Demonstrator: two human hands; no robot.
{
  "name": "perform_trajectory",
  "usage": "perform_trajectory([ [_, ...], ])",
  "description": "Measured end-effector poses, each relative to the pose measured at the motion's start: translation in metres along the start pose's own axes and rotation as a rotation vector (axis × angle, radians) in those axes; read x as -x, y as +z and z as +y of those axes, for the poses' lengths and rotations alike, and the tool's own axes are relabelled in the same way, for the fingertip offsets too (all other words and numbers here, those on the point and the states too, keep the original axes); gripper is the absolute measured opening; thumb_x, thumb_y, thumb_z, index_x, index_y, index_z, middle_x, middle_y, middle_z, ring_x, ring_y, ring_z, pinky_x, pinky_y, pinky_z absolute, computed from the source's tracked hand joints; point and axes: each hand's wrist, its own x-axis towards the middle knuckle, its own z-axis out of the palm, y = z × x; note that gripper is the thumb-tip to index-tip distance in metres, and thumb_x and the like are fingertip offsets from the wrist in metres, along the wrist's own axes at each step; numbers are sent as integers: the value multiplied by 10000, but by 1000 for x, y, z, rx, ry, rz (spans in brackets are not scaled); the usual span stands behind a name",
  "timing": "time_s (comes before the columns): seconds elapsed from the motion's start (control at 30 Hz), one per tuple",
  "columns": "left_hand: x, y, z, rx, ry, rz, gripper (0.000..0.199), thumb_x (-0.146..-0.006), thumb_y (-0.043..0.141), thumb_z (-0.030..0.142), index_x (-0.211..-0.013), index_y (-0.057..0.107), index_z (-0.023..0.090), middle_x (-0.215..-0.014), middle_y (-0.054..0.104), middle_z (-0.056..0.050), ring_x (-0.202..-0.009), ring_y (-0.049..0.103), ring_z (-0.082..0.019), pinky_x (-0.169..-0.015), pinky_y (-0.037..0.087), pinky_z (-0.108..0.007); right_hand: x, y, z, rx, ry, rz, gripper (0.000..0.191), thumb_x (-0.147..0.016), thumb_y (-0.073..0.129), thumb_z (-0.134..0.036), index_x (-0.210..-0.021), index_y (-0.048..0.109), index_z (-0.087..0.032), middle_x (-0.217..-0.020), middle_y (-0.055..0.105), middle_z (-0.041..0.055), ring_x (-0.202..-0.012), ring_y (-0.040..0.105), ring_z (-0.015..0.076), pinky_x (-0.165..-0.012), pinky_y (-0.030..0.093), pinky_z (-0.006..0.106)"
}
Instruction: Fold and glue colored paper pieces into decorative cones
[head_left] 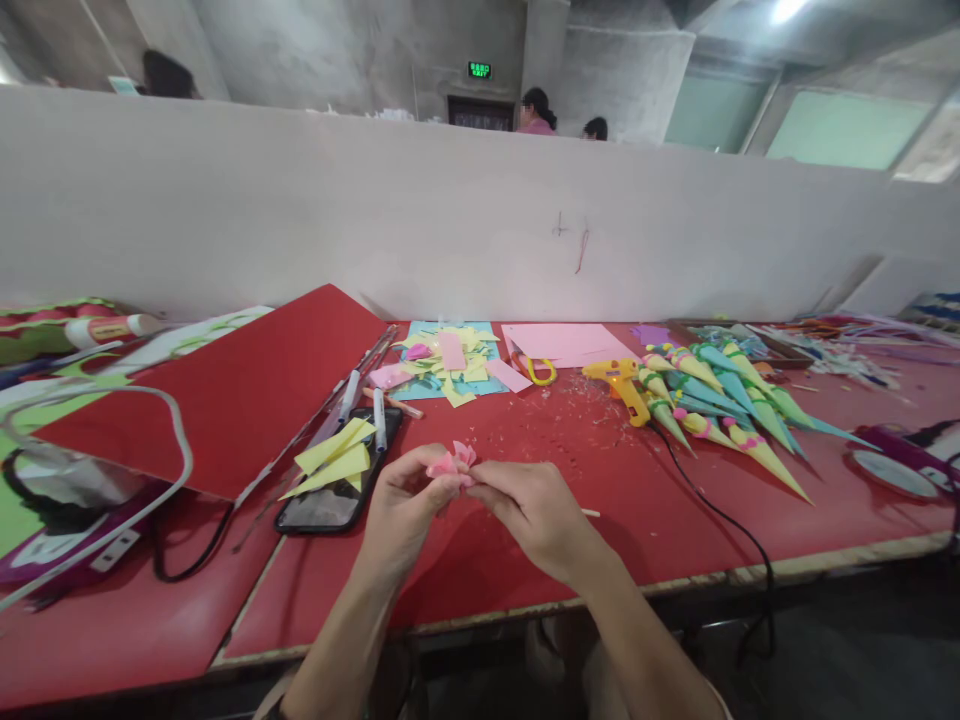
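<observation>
A small pink paper piece [463, 455] with petal-like folds is pinched between both hands above the red table. My left hand [409, 492] grips it from the left, thumb and fingers closed on it. From the right, the closed fingertips of my right hand [531, 500] hold its side. Beyond the hands, pink and yellow paper scraps [452, 352] lie on a blue sheet [420, 388]. Yellow paper strips [337, 460] rest on a black phone [319, 508] left of my left hand.
An orange glue gun [622, 385] with a black cord lies right of centre, beside several yellow and teal paper cones [765, 460]. Yellow-handled scissors [541, 373] touch a pink sheet [574, 343]. A purple power strip [97, 555] sits left. People stand beyond the white partition [450, 220].
</observation>
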Motion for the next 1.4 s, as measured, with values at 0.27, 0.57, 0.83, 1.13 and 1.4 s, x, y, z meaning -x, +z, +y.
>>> perform_trajectory([
  [0.27,4,6,4,3,13,-174,57,-604,644,213,-566,656,172,-480,554,8,-395,430,-75,-388,329,-191,2,-25,13,-463,97,-325,313,-889,380,-333,-688,534,-150,-502,384,-61,-442,353,52,-459,288,165],
  [0.57,4,11,12,-17,89,2,102,-617,648,171,-536,585,170,-480,531,48,-403,395,-53,-384,307,-161,2,-10,7,-244,47,-11,191,-867,440,-284,-885,589,-166,-733,596,1,-635,518,91,-586,371,184],
  [0.83,3,8,4,64,56,4,86,-626,661,211,-581,601,169,-439,477,73,-368,338,-28,-346,249,-128,1,-5,6,-210,30,-49,256,-891,385,-280,-796,596,-171,-669,560,-5,-591,479,96,-556,329,195],
  [1.13,6,5,1,168,183,-265,207,-700,639,345,-549,638,203,-353,504,52,-380,501,-96,-529,437,-255,2,-11,5,-682,150,-304,298,-865,413,-364,-683,514,-151,-499,354,-62,-448,303,55,-440,240,195],
  [1.4,3,-2,3,194,135,-517,417,-703,580,501,-408,549,207,-240,429,28,-359,515,-147,-529,419,-300,3,-9,5,-826,162,-410,281,-850,441,-356,-685,531,-147,-494,356,-69,-426,285,43,-415,215,195],
])
